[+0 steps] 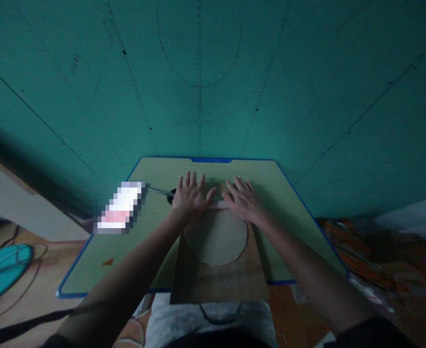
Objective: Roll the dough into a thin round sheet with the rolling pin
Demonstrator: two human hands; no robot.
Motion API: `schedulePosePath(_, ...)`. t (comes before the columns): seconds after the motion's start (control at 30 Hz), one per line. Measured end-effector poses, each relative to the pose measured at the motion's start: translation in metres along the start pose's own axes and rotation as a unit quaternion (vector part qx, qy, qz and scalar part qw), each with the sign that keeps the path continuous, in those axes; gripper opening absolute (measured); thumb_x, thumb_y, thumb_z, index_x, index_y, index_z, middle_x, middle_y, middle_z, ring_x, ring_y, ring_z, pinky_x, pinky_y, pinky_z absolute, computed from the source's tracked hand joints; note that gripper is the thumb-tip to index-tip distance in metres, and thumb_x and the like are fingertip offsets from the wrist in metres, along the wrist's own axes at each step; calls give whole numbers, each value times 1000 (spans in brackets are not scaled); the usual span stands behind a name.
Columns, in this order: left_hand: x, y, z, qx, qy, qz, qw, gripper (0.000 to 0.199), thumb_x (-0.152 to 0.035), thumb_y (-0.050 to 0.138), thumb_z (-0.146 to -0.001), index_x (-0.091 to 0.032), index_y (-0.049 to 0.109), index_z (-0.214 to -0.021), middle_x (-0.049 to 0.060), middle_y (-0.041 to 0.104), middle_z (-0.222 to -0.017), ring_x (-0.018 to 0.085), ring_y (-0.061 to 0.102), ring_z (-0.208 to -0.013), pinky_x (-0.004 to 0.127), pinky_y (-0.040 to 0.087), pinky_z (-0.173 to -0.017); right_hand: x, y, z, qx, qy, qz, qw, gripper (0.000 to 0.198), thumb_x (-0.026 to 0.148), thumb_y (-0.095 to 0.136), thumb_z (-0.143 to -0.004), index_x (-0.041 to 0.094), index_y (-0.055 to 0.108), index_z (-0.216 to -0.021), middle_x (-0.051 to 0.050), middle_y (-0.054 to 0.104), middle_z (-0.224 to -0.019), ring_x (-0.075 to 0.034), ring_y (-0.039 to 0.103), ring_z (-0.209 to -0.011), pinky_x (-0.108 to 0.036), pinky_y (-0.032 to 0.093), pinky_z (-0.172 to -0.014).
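Note:
A round flat sheet (216,239), pale like clay or dough, lies on a wooden board (220,285) whose near end juts past the table's front edge. Across the sheet's far side runs a light-coloured rolling pin (219,205); only its middle shows. My left hand (191,197) presses palm down over the pin's left part, its fingers stretched forward and spread. Over the right part rests my right hand (242,197), also flat with fingers extended. Just left of my left hand is a pair of scissors (170,195) with dark handles, partly covered by the hand.
The table (296,246) has a pale green top and blue rim. A blurred-out bright rectangle (120,208) lies at its left side, with a small orange scrap (107,262) nearer me. Behind rises a green wall (213,87). A round teal object (5,270) sits low at left.

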State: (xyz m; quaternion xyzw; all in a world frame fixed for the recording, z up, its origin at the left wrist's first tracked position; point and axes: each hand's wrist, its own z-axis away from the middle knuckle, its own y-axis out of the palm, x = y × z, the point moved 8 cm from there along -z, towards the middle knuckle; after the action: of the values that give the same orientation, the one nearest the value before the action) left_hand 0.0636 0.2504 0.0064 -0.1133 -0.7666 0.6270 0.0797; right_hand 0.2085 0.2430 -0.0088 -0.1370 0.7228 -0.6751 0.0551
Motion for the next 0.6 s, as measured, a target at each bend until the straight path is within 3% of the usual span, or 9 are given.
schedulePosePath(0.3,-20,-11,97,-65,88,10,994,72,-55,32,-101,4,51,-138,29,52,-145,40,43,-141,53,33,-117,40,-7,108,-95,-54,2,994,60,28,43,-96,-1,43,-148,-23,42,-155,-33,44,-141,-52,33,-119)
schedulePosePath(0.43,-20,-15,139,-98,114,44,988,63,-53,39,-99,-4,51,-139,25,56,-142,39,49,-137,56,38,-114,56,-10,152,-139,-59,-20,988,62,21,45,-91,6,41,-151,-18,47,-153,-31,43,-141,-52,38,-116)
schedulePosePath(0.6,-15,-19,143,-89,134,97,982,45,-40,41,-100,-13,57,-133,17,62,-136,34,52,-134,55,40,-113,64,-15,178,-156,-15,-25,987,57,20,48,-87,12,52,-143,-17,58,-142,-33,55,-127,-51,50,-103)
